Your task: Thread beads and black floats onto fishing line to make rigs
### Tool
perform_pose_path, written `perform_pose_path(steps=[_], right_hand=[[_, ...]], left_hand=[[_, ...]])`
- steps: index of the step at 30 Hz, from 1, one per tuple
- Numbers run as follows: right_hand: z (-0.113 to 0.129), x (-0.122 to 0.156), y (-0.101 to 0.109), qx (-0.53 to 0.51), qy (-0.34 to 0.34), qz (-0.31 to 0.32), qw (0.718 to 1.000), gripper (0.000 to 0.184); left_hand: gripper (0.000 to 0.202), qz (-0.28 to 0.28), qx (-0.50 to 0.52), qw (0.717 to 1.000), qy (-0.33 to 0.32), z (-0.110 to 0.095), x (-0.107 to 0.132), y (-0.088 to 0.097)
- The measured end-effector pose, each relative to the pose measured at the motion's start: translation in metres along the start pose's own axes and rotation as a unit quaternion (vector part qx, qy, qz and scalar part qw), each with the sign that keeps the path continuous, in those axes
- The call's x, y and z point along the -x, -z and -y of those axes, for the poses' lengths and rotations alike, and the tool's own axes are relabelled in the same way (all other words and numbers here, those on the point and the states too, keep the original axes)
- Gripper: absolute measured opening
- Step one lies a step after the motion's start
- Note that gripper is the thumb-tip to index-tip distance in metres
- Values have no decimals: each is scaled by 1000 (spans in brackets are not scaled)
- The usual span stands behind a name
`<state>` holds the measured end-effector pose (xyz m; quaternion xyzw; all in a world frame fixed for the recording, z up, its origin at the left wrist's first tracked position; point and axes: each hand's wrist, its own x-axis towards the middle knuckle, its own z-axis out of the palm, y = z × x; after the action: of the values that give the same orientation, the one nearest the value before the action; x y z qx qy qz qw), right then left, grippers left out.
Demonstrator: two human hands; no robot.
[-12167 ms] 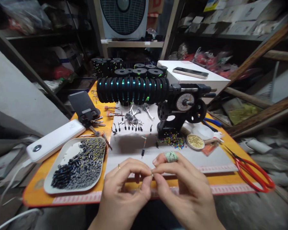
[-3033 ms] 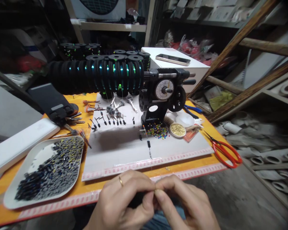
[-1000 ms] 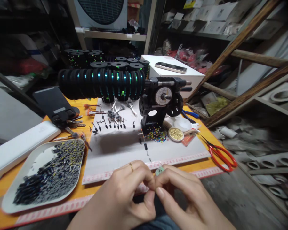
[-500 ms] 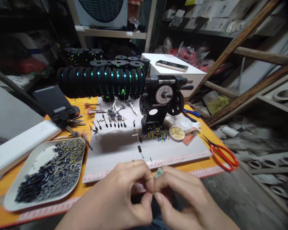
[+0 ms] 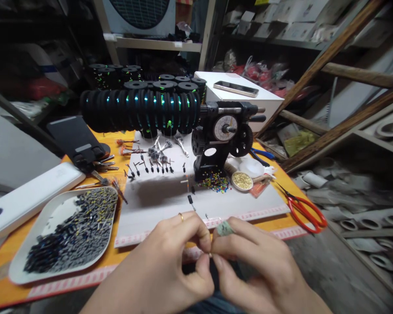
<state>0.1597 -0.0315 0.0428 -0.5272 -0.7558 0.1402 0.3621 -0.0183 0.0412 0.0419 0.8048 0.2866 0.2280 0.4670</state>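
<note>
My left hand (image 5: 170, 266), with a ring on one finger, and my right hand (image 5: 258, 270), with a green wrap on one finger, meet at the bottom centre, just in front of the table's near edge. Both are pinched fingertip to fingertip on a tiny part I cannot make out. A thin line seems to run from them up past a small black float piece (image 5: 190, 199) on the white board (image 5: 157, 205) toward the black winding machine (image 5: 222, 139) and its row of black spools (image 5: 140, 111).
A white tray of small black parts (image 5: 68, 231) sits at the left, a white power bank (image 5: 29, 196) and a black phone stand (image 5: 77, 141) behind it. Coloured beads (image 5: 214, 181), a dish of gold beads (image 5: 241, 181) and red scissors (image 5: 306, 211) lie right. A phone (image 5: 236, 88) rests on a white box.
My pinched hands have stayed together at the table's front edge, shifting slightly. The black float piece on the line has slid a little away from my hands.
</note>
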Motion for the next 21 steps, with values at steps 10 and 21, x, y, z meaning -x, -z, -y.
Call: perform_pose_path(steps=[10,21], right_hand=[[-8,1,-3,-187,-113,-2,976,16],[-12,10,-23,-325,-201,8,924,10]], left_hand=[[19,48,272,957,93,3,-2,2],[32,-79,484,861,137,25,0,-33]])
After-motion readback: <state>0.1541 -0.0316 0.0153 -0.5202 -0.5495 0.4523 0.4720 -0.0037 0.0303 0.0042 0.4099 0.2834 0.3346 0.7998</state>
